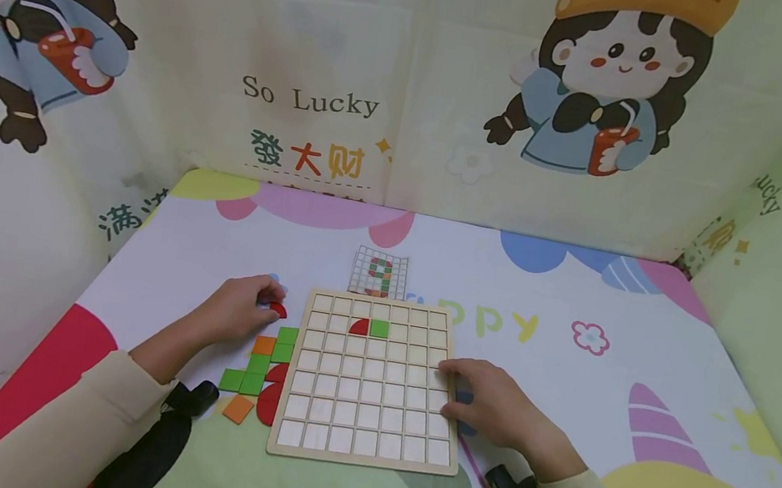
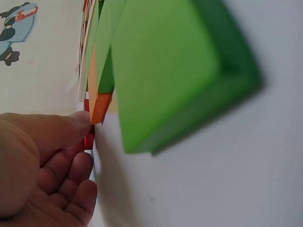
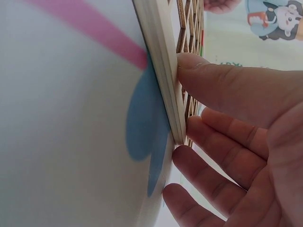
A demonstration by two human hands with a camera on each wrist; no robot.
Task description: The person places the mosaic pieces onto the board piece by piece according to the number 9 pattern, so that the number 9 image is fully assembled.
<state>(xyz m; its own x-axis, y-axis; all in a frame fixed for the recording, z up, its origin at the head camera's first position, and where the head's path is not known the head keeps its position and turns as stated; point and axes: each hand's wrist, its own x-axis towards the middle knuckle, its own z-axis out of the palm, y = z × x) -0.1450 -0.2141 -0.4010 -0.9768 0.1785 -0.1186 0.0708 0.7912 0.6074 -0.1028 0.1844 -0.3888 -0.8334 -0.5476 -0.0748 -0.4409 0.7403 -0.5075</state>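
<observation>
My left hand is left of the wooden grid board, with thumb and fingertips pinching a red curved-edge tile. Up close in the left wrist view, that red tile shows only as a thin strip by the thumb. On the board, a red quarter-circle tile sits beside a green square tile in the second row. My right hand touches the board's right edge. The right wrist view shows its thumb on the wooden rim, the other fingers loosely bent.
Left of the board lie several green squares, orange squares and red curved tiles, some against its edge. Behind the board is a small printed card with a coloured figure on a grid. Patterned cloth hangs behind the table.
</observation>
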